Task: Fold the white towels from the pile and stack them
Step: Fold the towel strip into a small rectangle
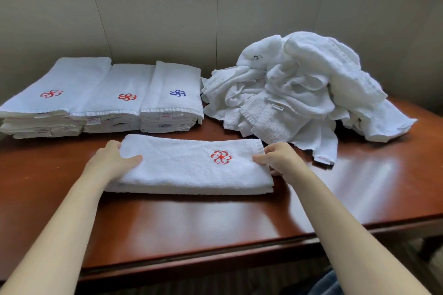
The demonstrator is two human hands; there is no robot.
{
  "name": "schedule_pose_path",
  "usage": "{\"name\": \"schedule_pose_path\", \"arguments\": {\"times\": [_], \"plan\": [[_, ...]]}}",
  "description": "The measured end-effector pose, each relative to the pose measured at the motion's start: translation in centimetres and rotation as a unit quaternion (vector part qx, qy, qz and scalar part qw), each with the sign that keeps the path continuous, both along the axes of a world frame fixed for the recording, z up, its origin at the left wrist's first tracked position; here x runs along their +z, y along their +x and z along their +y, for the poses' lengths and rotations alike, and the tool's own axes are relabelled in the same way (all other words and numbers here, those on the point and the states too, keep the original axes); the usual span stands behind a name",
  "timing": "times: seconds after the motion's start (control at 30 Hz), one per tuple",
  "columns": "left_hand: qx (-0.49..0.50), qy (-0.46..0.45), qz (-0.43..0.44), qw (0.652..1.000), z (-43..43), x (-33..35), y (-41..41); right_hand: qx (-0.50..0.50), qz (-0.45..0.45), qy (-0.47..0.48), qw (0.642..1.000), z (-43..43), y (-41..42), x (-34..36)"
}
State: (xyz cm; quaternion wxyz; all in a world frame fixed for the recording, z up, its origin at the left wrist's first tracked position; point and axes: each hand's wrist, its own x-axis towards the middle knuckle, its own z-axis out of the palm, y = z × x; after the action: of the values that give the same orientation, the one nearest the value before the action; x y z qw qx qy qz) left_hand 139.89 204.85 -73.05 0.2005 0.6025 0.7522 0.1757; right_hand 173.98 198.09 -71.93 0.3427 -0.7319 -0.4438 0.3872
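- Left thumb lies on top of the folded towel. The other fingers of the left hand curl round the towel's left end, their tips hidden behind it.
- Right hand pinches the towel's right end, thumb on top. The fingers are bent at the edge, and those beneath are mostly hidden.
- The towel lies flat on the table between the hands, with a red emblem facing up.
- Three stacks of folded towels stand side by side behind it on the left. Their labels are too small to read.
- The unfolded pile sits behind on the right; a dark mark on it is unclear.
- Both forearms are cut off by the bottom edge of the view.
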Motion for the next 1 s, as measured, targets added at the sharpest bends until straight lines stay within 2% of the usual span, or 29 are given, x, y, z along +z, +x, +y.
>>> {"name": "schedule_pose_path", "arguments": {"times": [0.17, 0.3, 0.47, 0.6, 0.77, 0.8, 0.83, 0.87, 0.93, 1.0], "plan": [[0.0, 0.008, -0.012, 1.0, -0.3, -0.1, 0.0, 0.024, -0.052, -0.054, 0.997, -0.2, 0.7, 0.4], [0.007, 0.012, -0.054, 0.998, -0.3, -0.2, 0.0, 0.018, -0.055, -0.066, 0.996, -0.1, 0.6, 0.4], [0.059, -0.033, -0.134, 0.989, -0.3, -0.3, -0.4, 0.004, -0.021, -0.082, 0.996, -0.1, 0.7, 0.8], [0.053, -0.051, -0.144, 0.987, 0.1, -0.5, -0.7, -0.016, 0.034, -0.07, 0.997, -0.4, 0.6, 1.3], [0.036, -0.042, -0.139, 0.989, 0.1, -0.7, -0.5, -0.022, 0.024, -0.069, 0.997, -0.8, 0.4, 1.7], [0.04, -0.042, -0.132, 0.99, -0.1, -0.6, -0.2, -0.024, 0.002, -0.067, 0.997, -0.8, 0.4, 1.8], [0.047, -0.039, -0.107, 0.992, -0.3, -0.4, 0.1, -0.021, -0.063, -0.063, 0.996, -0.9, 0.3, 1.8], [0.052, -0.024, -0.055, 0.997, -0.6, -0.2, 0.4, -0.014, -0.169, -0.055, 0.984, -1.0, 0.0, 1.9], [0.04, 0.046, 0.109, 0.992, -1.4, 0.0, 1.3, -0.008, -0.37, -0.033, 0.929, -1.1, -0.8, 1.6], [-0.026, 0.138, 0.221, 0.965, -2.1, 0.0, 2.9, 0.027, -0.442, 0.036, 0.896, -0.9, -2.2, 1.3]]}}
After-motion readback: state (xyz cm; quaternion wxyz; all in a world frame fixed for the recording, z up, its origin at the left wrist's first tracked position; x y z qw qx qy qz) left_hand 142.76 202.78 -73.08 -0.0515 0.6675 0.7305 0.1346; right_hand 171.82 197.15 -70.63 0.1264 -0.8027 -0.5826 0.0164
